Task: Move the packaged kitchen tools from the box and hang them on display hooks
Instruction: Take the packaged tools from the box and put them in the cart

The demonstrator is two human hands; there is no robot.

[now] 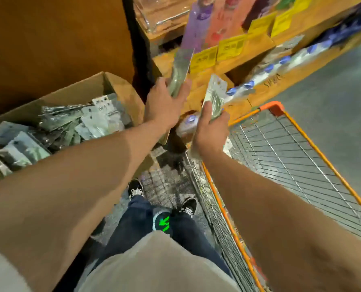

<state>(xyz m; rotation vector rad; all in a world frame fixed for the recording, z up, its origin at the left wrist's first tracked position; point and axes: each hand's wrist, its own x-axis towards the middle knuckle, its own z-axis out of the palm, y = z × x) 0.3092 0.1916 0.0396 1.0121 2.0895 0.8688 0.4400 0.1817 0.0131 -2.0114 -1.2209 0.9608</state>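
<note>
An open cardboard box (103,81) at the left holds several packaged kitchen tools (87,121) in a loose heap. My left hand (162,102) grips one carded package (180,70), raised toward the display shelf. To its right, my right hand (209,127) grips a second package (215,95), its card end pointing up. Both packages are blurred and hang in the air in front of the display. No hook shows plainly.
Orange shelving (259,45) with yellow price tags (231,47) and hanging packs (196,24) fills the top. An orange-rimmed wire cart (301,131) stands at my right. A tall brown carton (55,39) rises behind the box. My feet (188,205) stand on grey floor.
</note>
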